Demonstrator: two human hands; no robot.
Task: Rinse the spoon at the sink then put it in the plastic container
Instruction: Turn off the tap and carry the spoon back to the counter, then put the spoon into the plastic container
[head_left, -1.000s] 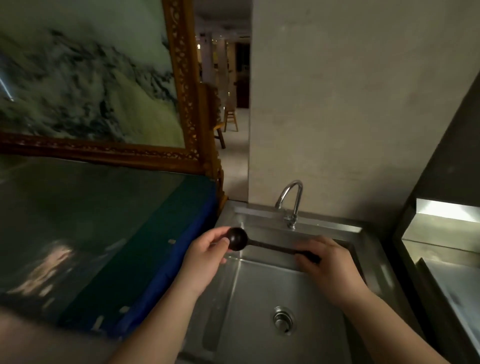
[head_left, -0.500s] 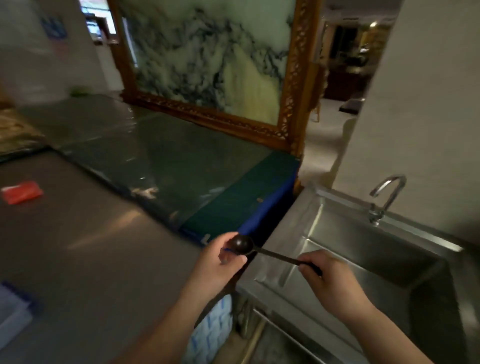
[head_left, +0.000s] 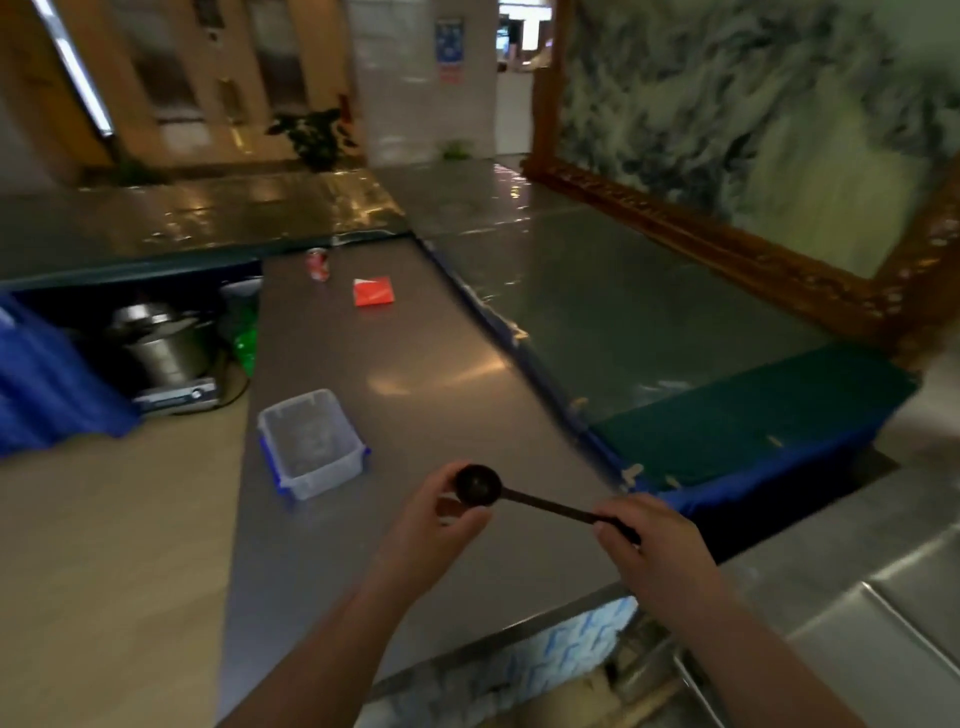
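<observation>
I hold the dark round-bowled spoon (head_left: 477, 485) in both grips: left hand (head_left: 434, 525) closed around its bowl, right hand (head_left: 657, 551) closed on its handle. The clear plastic container (head_left: 311, 441) waits empty on the steel counter (head_left: 415, 364), just beyond my left grip. I judge only the placing is left.

Both forearms are bare from wrist to elbow, no sleeves, watch or rings showing on the left hand (head_left: 434, 525) or the right hand (head_left: 657, 553), and fingers (head_left: 613, 540) ungloved.
</observation>
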